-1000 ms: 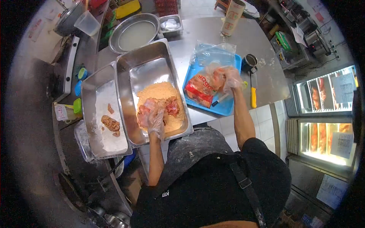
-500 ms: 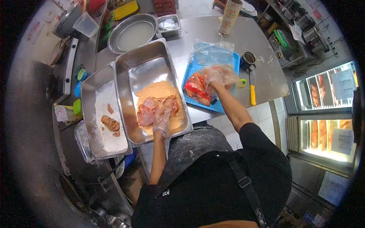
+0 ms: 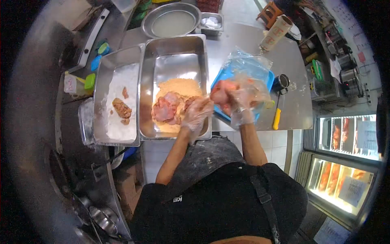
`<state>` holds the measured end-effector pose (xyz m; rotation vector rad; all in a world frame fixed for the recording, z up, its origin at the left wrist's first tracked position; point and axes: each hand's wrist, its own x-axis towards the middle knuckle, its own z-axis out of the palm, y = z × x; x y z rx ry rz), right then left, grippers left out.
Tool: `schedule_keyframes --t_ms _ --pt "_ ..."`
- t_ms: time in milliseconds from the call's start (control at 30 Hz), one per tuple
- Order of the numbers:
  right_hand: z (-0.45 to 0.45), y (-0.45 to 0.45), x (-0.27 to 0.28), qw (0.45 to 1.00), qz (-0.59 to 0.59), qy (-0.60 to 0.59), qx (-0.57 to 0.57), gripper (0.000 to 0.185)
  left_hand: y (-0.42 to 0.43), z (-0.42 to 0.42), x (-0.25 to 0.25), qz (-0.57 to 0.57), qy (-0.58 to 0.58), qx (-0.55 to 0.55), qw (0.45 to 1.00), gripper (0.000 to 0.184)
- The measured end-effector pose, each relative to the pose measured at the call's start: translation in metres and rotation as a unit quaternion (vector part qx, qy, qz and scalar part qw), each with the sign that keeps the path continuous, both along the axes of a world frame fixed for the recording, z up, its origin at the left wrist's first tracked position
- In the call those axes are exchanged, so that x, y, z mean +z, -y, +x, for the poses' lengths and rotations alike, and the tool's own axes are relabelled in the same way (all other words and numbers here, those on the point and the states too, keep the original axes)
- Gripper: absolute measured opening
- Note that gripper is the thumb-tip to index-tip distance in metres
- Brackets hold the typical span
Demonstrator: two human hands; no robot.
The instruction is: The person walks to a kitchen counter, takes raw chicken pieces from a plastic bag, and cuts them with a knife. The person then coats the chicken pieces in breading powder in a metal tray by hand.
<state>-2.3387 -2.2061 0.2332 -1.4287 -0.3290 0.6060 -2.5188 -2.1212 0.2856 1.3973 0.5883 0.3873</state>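
Observation:
My left hand (image 3: 198,116), in a clear plastic glove, is over the right rim of the deep steel pan (image 3: 174,61), its fingers together near the tray; whether they grip anything is hidden. Raw meat pieces (image 3: 165,107) lie on orange-tan breading (image 3: 178,84) in that pan. My gloved right hand (image 3: 239,110) is closed on a plastic bag of raw meat (image 3: 222,94) above the blue tray (image 3: 268,81). The bag's contents are partly blurred. Another clear bag (image 3: 256,61) lies across the tray's back edge.
Left, a steel pan (image 3: 106,81) holds white powder and brown pieces (image 3: 122,109). Behind are a round basin of cloudy liquid (image 3: 174,23) and a small steel container (image 3: 211,30). Right are a black cup (image 3: 281,83), a yellow-handled knife (image 3: 277,118) and a plastic roll (image 3: 277,33).
My left hand has left the meat in the pan and moved right, close to my right hand. The bag has been lifted and turned. The whole view has shifted and rotated.

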Motion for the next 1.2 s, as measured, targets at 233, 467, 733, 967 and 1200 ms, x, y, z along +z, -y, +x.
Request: schedule_keyframes --t_ms 233,467,733,967,1200 --pt "-0.059 -0.017 0.115 0.92 -0.209 0.251 0.217 0.032 -0.028 -0.024 -0.041 -0.428 0.249 0.043 0.868 0.031" --pt "-0.043 -0.026 0.068 0.876 -0.116 0.09 0.46 0.034 -0.035 -0.04 -0.031 -0.021 0.073 0.031 0.997 0.041" --pt "-0.075 -0.031 0.037 0.901 -0.066 0.062 0.425 0.036 -0.015 -0.043 -0.024 -0.217 0.145 0.225 0.939 0.042" --pt "-0.062 -0.032 0.051 0.907 -0.052 -0.067 0.412 0.04 -0.032 -0.05 -0.035 -0.206 0.14 0.001 0.968 0.048" --pt "-0.059 -0.032 0.042 0.9 -0.003 -0.058 0.432 0.039 -0.033 -0.052 -0.089 -0.155 0.105 -0.039 0.982 0.04"
